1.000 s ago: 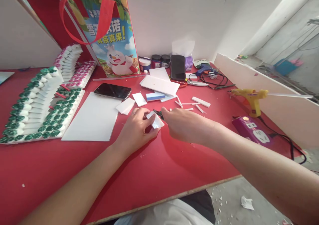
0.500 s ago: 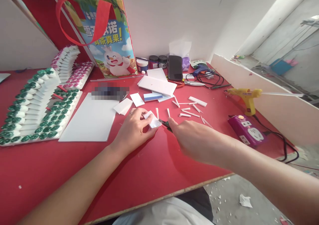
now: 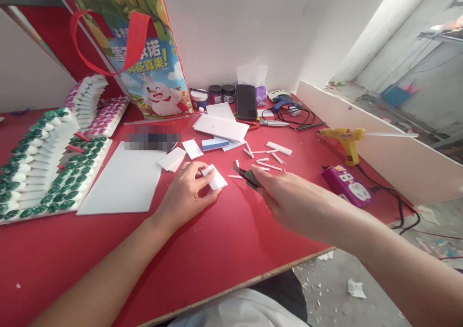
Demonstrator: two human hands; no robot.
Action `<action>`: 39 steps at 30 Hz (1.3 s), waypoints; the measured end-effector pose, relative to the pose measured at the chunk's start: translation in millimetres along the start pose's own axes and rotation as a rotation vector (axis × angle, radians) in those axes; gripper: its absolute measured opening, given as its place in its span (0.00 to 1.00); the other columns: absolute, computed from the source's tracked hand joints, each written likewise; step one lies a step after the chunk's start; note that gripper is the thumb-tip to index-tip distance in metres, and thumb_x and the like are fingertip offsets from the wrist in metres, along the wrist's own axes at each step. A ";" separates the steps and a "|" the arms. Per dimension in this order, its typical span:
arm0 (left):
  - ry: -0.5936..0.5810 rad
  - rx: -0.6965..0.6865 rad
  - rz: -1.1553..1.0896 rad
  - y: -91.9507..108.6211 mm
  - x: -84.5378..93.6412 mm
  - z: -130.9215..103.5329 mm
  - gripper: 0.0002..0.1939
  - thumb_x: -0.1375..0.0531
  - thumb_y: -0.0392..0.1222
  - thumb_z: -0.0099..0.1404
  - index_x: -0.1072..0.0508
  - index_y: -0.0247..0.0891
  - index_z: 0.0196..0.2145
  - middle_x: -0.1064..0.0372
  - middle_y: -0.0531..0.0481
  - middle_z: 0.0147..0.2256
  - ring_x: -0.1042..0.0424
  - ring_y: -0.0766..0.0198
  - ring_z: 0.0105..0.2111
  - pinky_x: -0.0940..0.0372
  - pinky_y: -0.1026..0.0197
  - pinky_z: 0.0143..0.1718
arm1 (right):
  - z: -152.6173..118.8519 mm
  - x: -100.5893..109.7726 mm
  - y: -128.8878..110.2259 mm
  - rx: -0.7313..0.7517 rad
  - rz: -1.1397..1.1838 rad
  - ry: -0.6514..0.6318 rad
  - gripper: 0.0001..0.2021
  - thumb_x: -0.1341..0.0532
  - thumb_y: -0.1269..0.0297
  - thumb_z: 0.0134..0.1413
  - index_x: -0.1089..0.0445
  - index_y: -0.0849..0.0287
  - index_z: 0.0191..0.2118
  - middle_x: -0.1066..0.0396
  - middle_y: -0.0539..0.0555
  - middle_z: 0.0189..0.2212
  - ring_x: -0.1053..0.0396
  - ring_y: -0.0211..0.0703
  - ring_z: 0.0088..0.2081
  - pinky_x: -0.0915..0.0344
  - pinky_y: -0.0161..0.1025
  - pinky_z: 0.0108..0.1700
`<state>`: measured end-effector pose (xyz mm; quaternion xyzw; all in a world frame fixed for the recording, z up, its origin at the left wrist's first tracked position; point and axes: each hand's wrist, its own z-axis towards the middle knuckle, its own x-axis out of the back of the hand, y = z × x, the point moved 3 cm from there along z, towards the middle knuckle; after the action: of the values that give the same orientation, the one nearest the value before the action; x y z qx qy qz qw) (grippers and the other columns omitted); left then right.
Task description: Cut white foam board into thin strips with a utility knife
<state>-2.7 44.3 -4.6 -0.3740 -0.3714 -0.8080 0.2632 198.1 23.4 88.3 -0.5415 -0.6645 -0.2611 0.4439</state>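
Observation:
My left hand (image 3: 188, 189) pinches a small white foam block (image 3: 216, 176) against the red table (image 3: 217, 250), thumb and fingers on its left side. To the right, my right hand (image 3: 285, 197) is wrapped round a dark green utility knife (image 3: 249, 177), whose blade points left and lies a little apart from the block. Thin white foam offcuts (image 3: 269, 165) are scattered beyond the knife. Small white pieces (image 3: 193, 149), a blue-edged strip (image 3: 215, 144) and larger white foam boards (image 3: 221, 127) lie behind the block.
A white sheet (image 3: 121, 182) and foam models with green dots (image 3: 67, 194) lie left, before a printed bag (image 3: 155, 71). A phone (image 3: 246, 102), jars (image 3: 215, 94) and scissors (image 3: 273, 123) are behind. A yellow glue gun (image 3: 345, 141) and purple power socket (image 3: 347, 186) are right.
The knife has moved right, away from the foam block. The block sits flatter in my left hand, and the offcuts near the blade have shifted. The whole view has moved slightly.

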 end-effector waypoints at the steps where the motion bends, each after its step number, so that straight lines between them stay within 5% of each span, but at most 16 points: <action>1: -0.004 0.004 0.001 0.2 0.0 0.0 0.13 0.41 0.46 0.67 0.23 0.37 0.44 0.32 0.41 0.45 0.34 0.54 0.43 0.31 0.49 0.46 | 5.3 0.1 -2.6 0.019 0.015 0.015 0.23 0.50 0.74 0.61 0.42 0.63 0.62 0.25 0.60 0.35 0.28 0.46 0.32 0.47 0.36 0.26; 8: -0.006 -0.001 0.037 2.7 0.4 1.8 0.12 0.41 0.45 0.67 0.24 0.38 0.44 0.32 0.41 0.44 0.33 0.55 0.41 0.32 0.51 0.45 | 48.7 -2.7 -25.0 0.060 0.028 -0.009 0.21 0.50 0.74 0.59 0.40 0.67 0.59 0.25 0.61 0.32 0.28 0.46 0.27 0.43 0.36 0.29; 15: -0.001 0.025 0.031 2.8 -1.0 1.9 0.12 0.42 0.44 0.67 0.25 0.38 0.44 0.32 0.41 0.44 0.33 0.54 0.42 0.32 0.52 0.43 | 58.5 5.1 -27.5 0.114 -0.032 -0.013 0.14 0.48 0.74 0.57 0.34 0.64 0.48 0.25 0.61 0.34 0.26 0.49 0.33 0.45 0.35 0.26; 28: -0.015 -0.002 0.032 -0.1 -2.0 2.4 0.16 0.41 0.45 0.66 0.24 0.32 0.46 0.32 0.38 0.42 0.36 0.54 0.40 0.33 0.52 0.43 | 43.2 5.8 -33.0 0.126 -0.144 -0.031 0.16 0.48 0.76 0.58 0.33 0.68 0.50 0.26 0.61 0.30 0.25 0.49 0.32 0.39 0.36 0.30; 39: 0.014 0.001 0.029 0.9 -3.3 2.1 0.18 0.40 0.48 0.67 0.21 0.31 0.45 0.33 0.38 0.41 0.36 0.55 0.39 0.32 0.51 0.43 | 18.5 -11.2 -26.8 0.169 -0.223 -0.031 0.26 0.49 0.79 0.58 0.41 0.77 0.62 0.26 0.62 0.29 0.26 0.47 0.29 0.41 0.37 0.27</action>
<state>0.7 45.9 -6.0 -0.3736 -0.3642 -0.8066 0.2778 167.1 25.8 73.4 -0.4292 -0.7469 -0.2435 0.4457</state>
